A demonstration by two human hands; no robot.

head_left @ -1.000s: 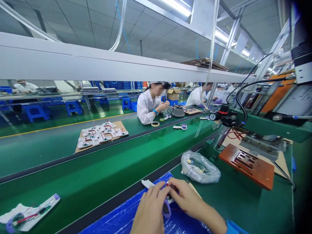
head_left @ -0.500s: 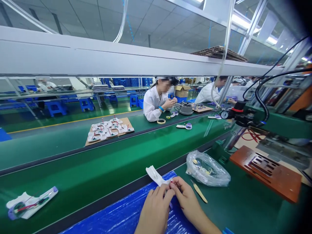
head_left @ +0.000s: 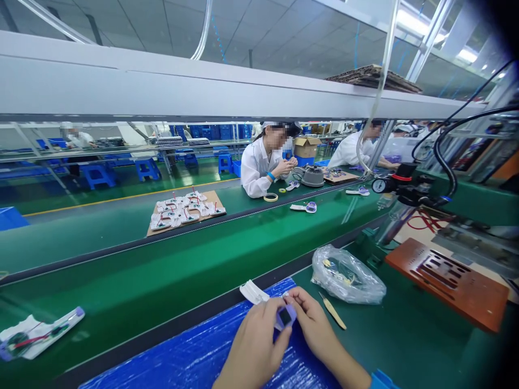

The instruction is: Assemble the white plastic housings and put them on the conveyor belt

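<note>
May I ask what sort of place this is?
Probably a factory assembly line: a green belt carries white-and-purple parts, a person in white works beyond, and a machine bears a gauge.

Two hands (head_left: 255,335) (head_left: 312,319), one held part (head_left: 286,316)

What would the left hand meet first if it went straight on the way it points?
Most likely the right hand, which lies just ahead, close by the purple part; this view leaves the depth between them unclear.
</note>
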